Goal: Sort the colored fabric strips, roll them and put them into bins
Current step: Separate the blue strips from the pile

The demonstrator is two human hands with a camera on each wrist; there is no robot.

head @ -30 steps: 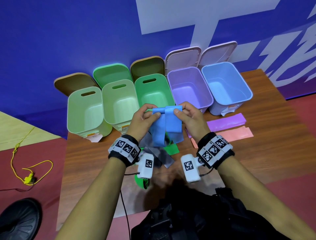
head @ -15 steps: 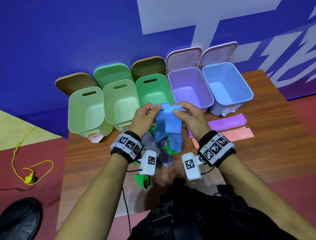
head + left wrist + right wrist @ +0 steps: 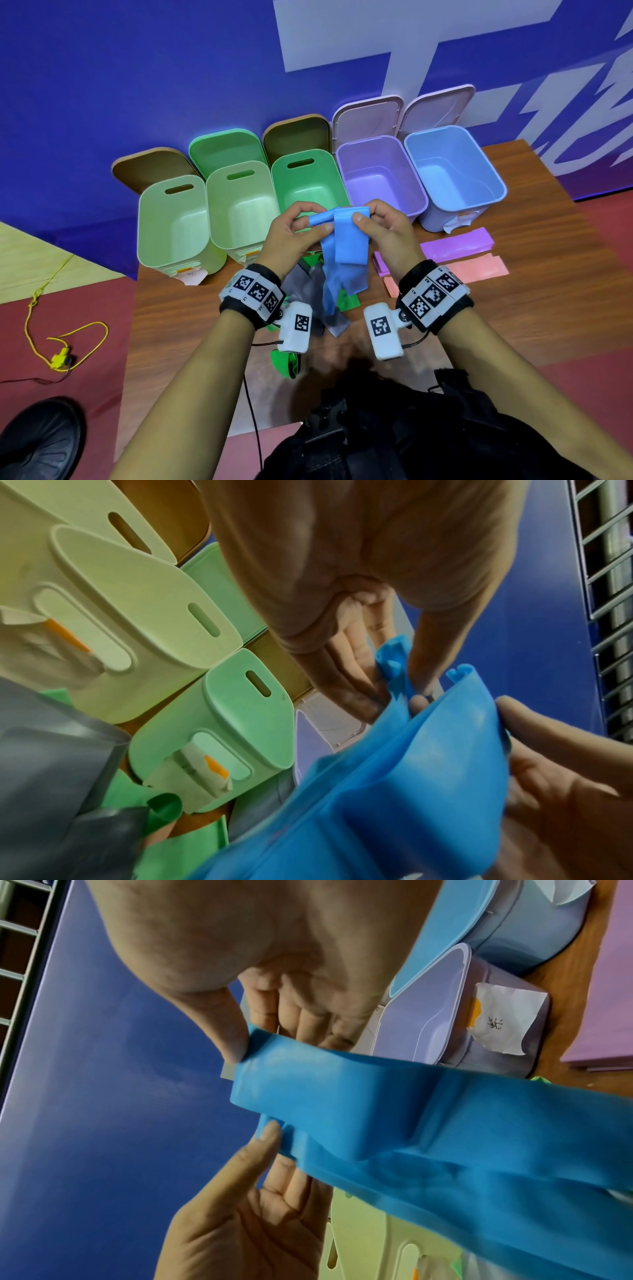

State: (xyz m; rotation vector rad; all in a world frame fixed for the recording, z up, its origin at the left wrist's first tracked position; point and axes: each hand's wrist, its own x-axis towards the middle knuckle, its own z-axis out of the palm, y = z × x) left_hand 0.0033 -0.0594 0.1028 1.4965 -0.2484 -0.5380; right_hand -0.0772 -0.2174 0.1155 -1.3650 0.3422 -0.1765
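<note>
Both hands hold a blue fabric strip [image 3: 349,240] in the air above the table, in front of the bins. My left hand [image 3: 301,228] pinches its rolled top end [image 3: 394,658] between thumb and fingers. My right hand [image 3: 380,222] pinches the other side of that top edge [image 3: 260,1053]. The strip's loose tail hangs down over a pile of grey strips [image 3: 308,284] and green strips [image 3: 349,301]. A purple strip [image 3: 455,245] and a pink strip [image 3: 479,270] lie flat at the right.
Open bins stand in a row at the back: two pale green [image 3: 161,219] [image 3: 222,205], one green [image 3: 284,185], one purple [image 3: 352,164], one light blue [image 3: 493,181], lids leaning on the blue wall. A green strip [image 3: 287,363] hangs off the table's near edge.
The hands have turned the strip's top end a little further, the tail hanging shorter and lifted slightly off the pile. Both hands stay in front of the green and purple bins.
</note>
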